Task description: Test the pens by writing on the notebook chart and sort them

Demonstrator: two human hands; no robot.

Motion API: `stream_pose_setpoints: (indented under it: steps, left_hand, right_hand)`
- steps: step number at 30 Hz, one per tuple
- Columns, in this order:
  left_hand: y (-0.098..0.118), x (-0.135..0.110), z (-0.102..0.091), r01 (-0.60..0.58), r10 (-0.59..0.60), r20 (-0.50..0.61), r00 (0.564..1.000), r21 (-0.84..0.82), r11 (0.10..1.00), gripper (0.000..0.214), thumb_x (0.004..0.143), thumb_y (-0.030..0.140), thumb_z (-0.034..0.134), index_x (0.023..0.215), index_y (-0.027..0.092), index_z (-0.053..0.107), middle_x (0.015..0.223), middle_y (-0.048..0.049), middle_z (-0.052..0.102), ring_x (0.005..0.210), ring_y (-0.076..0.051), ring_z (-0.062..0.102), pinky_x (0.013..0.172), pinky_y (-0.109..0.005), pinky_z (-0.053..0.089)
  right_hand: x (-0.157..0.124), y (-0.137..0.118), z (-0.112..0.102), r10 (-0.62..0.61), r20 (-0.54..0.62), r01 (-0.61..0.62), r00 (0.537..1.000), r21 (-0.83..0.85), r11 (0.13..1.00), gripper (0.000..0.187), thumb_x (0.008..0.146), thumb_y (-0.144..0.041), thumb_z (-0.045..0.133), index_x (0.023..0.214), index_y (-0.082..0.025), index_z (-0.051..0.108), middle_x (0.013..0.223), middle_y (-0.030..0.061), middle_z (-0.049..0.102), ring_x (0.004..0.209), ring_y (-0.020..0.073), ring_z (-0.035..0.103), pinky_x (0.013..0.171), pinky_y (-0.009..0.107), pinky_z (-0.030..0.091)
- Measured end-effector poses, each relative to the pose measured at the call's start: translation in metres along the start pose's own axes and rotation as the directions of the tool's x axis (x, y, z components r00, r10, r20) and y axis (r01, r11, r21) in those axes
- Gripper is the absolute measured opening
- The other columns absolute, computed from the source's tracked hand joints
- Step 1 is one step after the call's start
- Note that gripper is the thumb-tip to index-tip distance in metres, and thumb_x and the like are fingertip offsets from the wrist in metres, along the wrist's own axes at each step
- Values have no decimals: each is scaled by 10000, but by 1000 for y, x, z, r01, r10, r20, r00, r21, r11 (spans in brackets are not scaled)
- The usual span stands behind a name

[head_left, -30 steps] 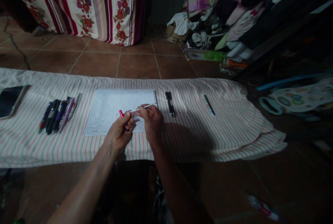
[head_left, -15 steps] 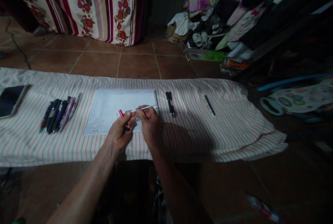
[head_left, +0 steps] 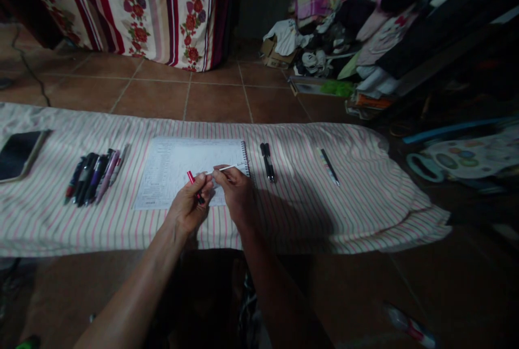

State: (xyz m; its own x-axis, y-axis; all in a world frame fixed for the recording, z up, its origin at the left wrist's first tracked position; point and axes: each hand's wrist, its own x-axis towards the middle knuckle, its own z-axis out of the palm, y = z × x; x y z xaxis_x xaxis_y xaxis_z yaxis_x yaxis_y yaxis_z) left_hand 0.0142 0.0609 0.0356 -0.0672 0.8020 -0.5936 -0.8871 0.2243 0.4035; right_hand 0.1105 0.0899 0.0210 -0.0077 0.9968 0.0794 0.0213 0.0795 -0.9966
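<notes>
Over the notebook, my left hand is closed around a red and black pen barrel, its red end poking up past the thumb. My right hand pinches a thin white pen refill, which slants up to the right with its darker tip near the spiral binding. The fingertips of both hands meet at the refill's lower end; whether the left fingers grip it too is hard to see. Just right of the notebook lie two black pens side by side.
A bundle of several pens lies left of the notebook, with a phone farther left. To the right are a dark pen and a pale patterned one beside it. A striped cloth covers the table; clothes are heaped behind.
The view has shifted slightly, so things on the table sit a little farther right. Both hands keep their hold, with hardly any movement between them.
</notes>
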Motion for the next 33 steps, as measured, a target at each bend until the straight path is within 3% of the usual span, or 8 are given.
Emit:
stream_pose_setpoints:
  steps: [10, 15, 20, 33]
  left_hand:
    - [-2, -1, 1, 18, -20, -54, 998, -34, 999, 145, 805, 17, 514, 715, 92, 600, 588, -14, 613, 472, -53, 579, 452, -105, 480]
    - [-2, -2, 0, 29, -30, -37, 999, -31, 999, 186, 833, 20, 463, 717, 81, 596, 610, -34, 626, 510, -64, 605, 454, -99, 496]
    - [-2, -2, 1, 27, -29, -46, 999, -31, 999, 182, 840, 29, 455, 731, 79, 591, 601, -28, 612, 494, -55, 588, 436, -91, 490]
    - [-4, 2, -4, 46, -46, -4, 999, -28, 999, 129, 810, 38, 513, 711, 87, 580, 600, -13, 570, 446, -27, 491, 395, -91, 421]
  right_hand:
    - [0, 3, -2, 0, 16, 1, 1000, -89, 996, 148, 736, -322, 612, 738, -194, 686, 725, 6, 710, 690, 148, 659, 628, 224, 502]
    - [-3, 1, 0, -41, 6, 41, 999, -134, 990, 148, 753, -311, 589, 713, -195, 672, 746, 3, 701, 710, 141, 653, 619, 209, 500]
    - [-5, 1, 3, -41, -6, 40, 999, -86, 995, 136, 750, -305, 592, 734, -194, 668, 744, 3, 699, 715, 138, 652, 628, 209, 509]
    - [1, 8, -5, 13, 120, -13, 993, -6, 1000, 175, 744, -338, 609, 804, -197, 694, 771, 13, 711, 695, 152, 661, 634, 237, 516]
